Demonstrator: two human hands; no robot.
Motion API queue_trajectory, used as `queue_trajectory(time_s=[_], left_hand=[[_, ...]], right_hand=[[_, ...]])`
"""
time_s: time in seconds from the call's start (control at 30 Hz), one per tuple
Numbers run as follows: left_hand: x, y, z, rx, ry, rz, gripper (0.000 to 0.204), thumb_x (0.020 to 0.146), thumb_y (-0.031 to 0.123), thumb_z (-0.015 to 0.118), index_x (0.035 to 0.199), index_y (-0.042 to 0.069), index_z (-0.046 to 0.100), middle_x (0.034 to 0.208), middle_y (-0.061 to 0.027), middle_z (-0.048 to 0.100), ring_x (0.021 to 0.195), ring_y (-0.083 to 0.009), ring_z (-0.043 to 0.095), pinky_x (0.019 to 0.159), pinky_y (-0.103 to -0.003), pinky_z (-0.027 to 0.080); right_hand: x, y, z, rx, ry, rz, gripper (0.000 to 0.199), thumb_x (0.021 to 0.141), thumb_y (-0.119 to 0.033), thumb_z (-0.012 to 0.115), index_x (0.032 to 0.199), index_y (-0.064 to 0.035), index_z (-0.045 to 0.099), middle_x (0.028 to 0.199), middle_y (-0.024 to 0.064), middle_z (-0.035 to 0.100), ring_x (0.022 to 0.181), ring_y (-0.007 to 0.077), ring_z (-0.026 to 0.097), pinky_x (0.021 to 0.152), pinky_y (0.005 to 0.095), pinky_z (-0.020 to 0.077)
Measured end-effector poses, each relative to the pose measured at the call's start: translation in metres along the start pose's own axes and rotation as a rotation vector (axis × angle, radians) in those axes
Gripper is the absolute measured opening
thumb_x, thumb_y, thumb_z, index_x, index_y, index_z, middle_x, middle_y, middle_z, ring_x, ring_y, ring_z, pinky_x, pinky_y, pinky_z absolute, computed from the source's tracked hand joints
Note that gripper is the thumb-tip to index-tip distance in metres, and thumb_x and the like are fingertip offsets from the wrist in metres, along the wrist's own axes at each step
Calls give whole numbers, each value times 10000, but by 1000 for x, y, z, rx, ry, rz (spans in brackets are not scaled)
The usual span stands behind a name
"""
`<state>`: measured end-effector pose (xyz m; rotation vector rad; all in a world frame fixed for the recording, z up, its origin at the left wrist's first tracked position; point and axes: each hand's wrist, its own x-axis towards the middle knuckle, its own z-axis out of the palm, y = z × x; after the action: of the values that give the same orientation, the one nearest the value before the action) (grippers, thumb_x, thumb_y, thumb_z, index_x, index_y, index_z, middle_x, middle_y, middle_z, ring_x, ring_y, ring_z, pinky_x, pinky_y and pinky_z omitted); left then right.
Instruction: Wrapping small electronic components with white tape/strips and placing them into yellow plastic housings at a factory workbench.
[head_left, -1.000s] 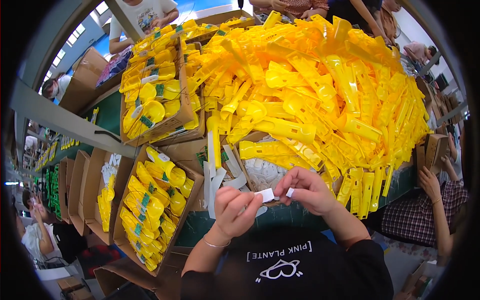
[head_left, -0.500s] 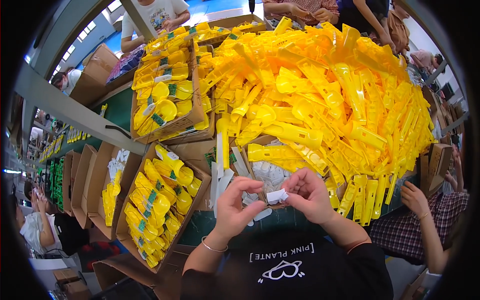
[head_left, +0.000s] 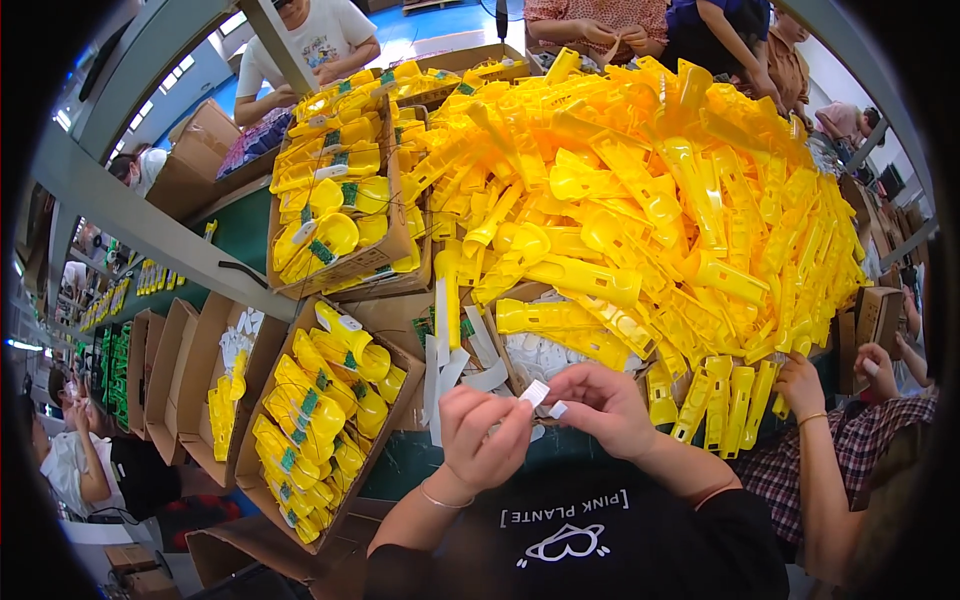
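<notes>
My left hand (head_left: 485,435) is closed, its thumb and fingertips pinching a small white piece (head_left: 536,391) with a ridged face. Close beside it, my right hand (head_left: 606,410) has its fingers curled, with a small white bit (head_left: 557,409) at the thumb and fingertips. Whether the two white parts are joined or separate, I cannot tell. Just beyond my hands, a cardboard box (head_left: 508,372) holds many small white plastic pieces (head_left: 540,350), with yellow plastic shells (head_left: 545,317) lying over it. Long white strips (head_left: 440,385) lie left of that box.
A large heap of yellow shells (head_left: 650,200) covers the far table. To the left stand cardboard boxes of yellow shells with green circuit boards and wires (head_left: 310,405), below a grey metal beam (head_left: 150,230). At the right, a co-worker's hand (head_left: 800,385) touches the heap's near edge.
My left hand has gone from spread fingers to a pinch on the white piece, which now stands more upright. The co-worker's hand at right has moved to the yellow shells.
</notes>
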<state>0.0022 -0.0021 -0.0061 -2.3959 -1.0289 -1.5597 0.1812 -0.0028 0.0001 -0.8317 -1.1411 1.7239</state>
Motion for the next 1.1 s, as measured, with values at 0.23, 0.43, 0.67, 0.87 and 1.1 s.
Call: queue_trajectory(time_s=[0.23, 0.43, 0.67, 0.87, 1.1], left_hand=[[-8, 3, 3, 141, -53, 90, 277, 663, 30, 671, 927, 83, 604, 905, -37, 527, 806, -221, 478, 690, -351, 414], [2, 6, 2, -189, -93, -183, 263, 661, 7, 671, 911, 54, 606, 864, -62, 535, 789, -230, 481, 691, -329, 414], [-4, -5, 2, -755, -107, -639, 154, 715, -68, 610, 861, -19, 603, 862, -86, 547, 810, -169, 495, 693, -262, 408], [-4, -4, 0, -1051, -225, -940, 112, 740, -84, 572, 841, -46, 599, 848, -75, 548, 775, -122, 517, 679, -209, 404], [-5, -5, 0, -1104, -234, -1003, 90, 732, -86, 575, 811, -46, 591, 835, -67, 545, 756, -110, 517, 671, -208, 405]], right_hand=[[1, 4, 2, 115, -28, -1, 197, 843, -9, 565, 1037, 24, 573, 968, 62, 622, 857, 95, 585, 767, 233, 475], [1, 9, -1, -21, 77, -31, 122, 853, -14, 542, 961, 35, 568, 869, 68, 611, 755, 100, 596, 695, 224, 499], [2, 1, 1, -30, 66, 2, 124, 853, -51, 556, 957, 16, 569, 836, 46, 623, 705, 74, 579, 636, 201, 471], [4, 1, 2, 14, 118, -1, 85, 846, -9, 542, 921, 27, 561, 791, 53, 607, 644, 70, 560, 593, 199, 469], [3, -1, 6, -177, 111, -85, 76, 835, 8, 545, 908, 19, 559, 774, 46, 606, 634, 62, 560, 583, 185, 464]])
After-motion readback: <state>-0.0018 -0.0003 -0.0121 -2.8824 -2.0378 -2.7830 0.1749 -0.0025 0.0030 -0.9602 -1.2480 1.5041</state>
